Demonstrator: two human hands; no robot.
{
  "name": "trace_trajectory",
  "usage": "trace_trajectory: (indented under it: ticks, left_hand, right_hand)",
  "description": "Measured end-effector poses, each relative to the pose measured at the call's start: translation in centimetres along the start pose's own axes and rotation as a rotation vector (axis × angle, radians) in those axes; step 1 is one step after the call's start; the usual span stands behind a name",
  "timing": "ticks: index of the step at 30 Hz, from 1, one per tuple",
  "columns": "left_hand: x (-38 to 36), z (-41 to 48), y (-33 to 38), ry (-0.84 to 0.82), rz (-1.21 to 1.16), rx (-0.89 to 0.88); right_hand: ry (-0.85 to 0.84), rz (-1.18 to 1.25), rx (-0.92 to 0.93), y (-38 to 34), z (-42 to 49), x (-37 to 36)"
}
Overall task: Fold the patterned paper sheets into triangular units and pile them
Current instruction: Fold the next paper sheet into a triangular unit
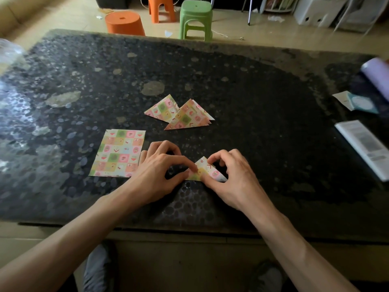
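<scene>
Both hands, left [162,167] and right [229,175], pinch a half-folded sheet [205,171] near the surface's [273,102] front edge. Next I should sharpen its crease, then add it to the pile [185,114] beyond.

The left grip [160,165] and right grip [233,178] are bare. So are the slender left forearm [84,224] and right forearm [294,239], with tendons and veins showing on the right one. Under the tabletop's [252,91] near edge are two blurred grey shoes: left shoe [95,268], right shoe [268,278].
</scene>
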State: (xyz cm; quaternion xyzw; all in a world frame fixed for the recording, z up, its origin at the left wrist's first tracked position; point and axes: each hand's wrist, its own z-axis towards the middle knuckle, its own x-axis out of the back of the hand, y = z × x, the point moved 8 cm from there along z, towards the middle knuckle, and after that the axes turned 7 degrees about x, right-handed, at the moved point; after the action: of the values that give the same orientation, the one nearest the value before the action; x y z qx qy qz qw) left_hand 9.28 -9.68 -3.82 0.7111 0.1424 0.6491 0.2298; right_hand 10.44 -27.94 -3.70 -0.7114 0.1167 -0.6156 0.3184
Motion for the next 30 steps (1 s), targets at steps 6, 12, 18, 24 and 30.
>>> trace_trajectory:
  ticks: [6,12,18,24,30]
  left_hand:
    - [-0.7,-0.1,0.7,-0.010,0.031,-0.115]
    - [-1.1,-0.4,1.9,0.006,0.112,-0.264]
    - [-1.3,-0.4,1.7,-0.010,0.141,-0.284]
    - [-1.3,-0.4,1.6,-0.029,0.126,-0.257]
    - [-1.3,-0.4,2.2,0.009,0.095,-0.222]
  right_hand:
    - [-0.064,0.008,-0.067,0.4,0.1,0.3]
    - [-0.076,-0.008,-0.106,0.5,0.1,0.6]
    - [-0.094,-0.035,-0.151,1.1,0.0,1.2]
    - [-0.112,-0.011,-0.175,1.7,0.0,2.0]
    - [-0.138,0.012,-0.164,1.8,-0.1,2.0]
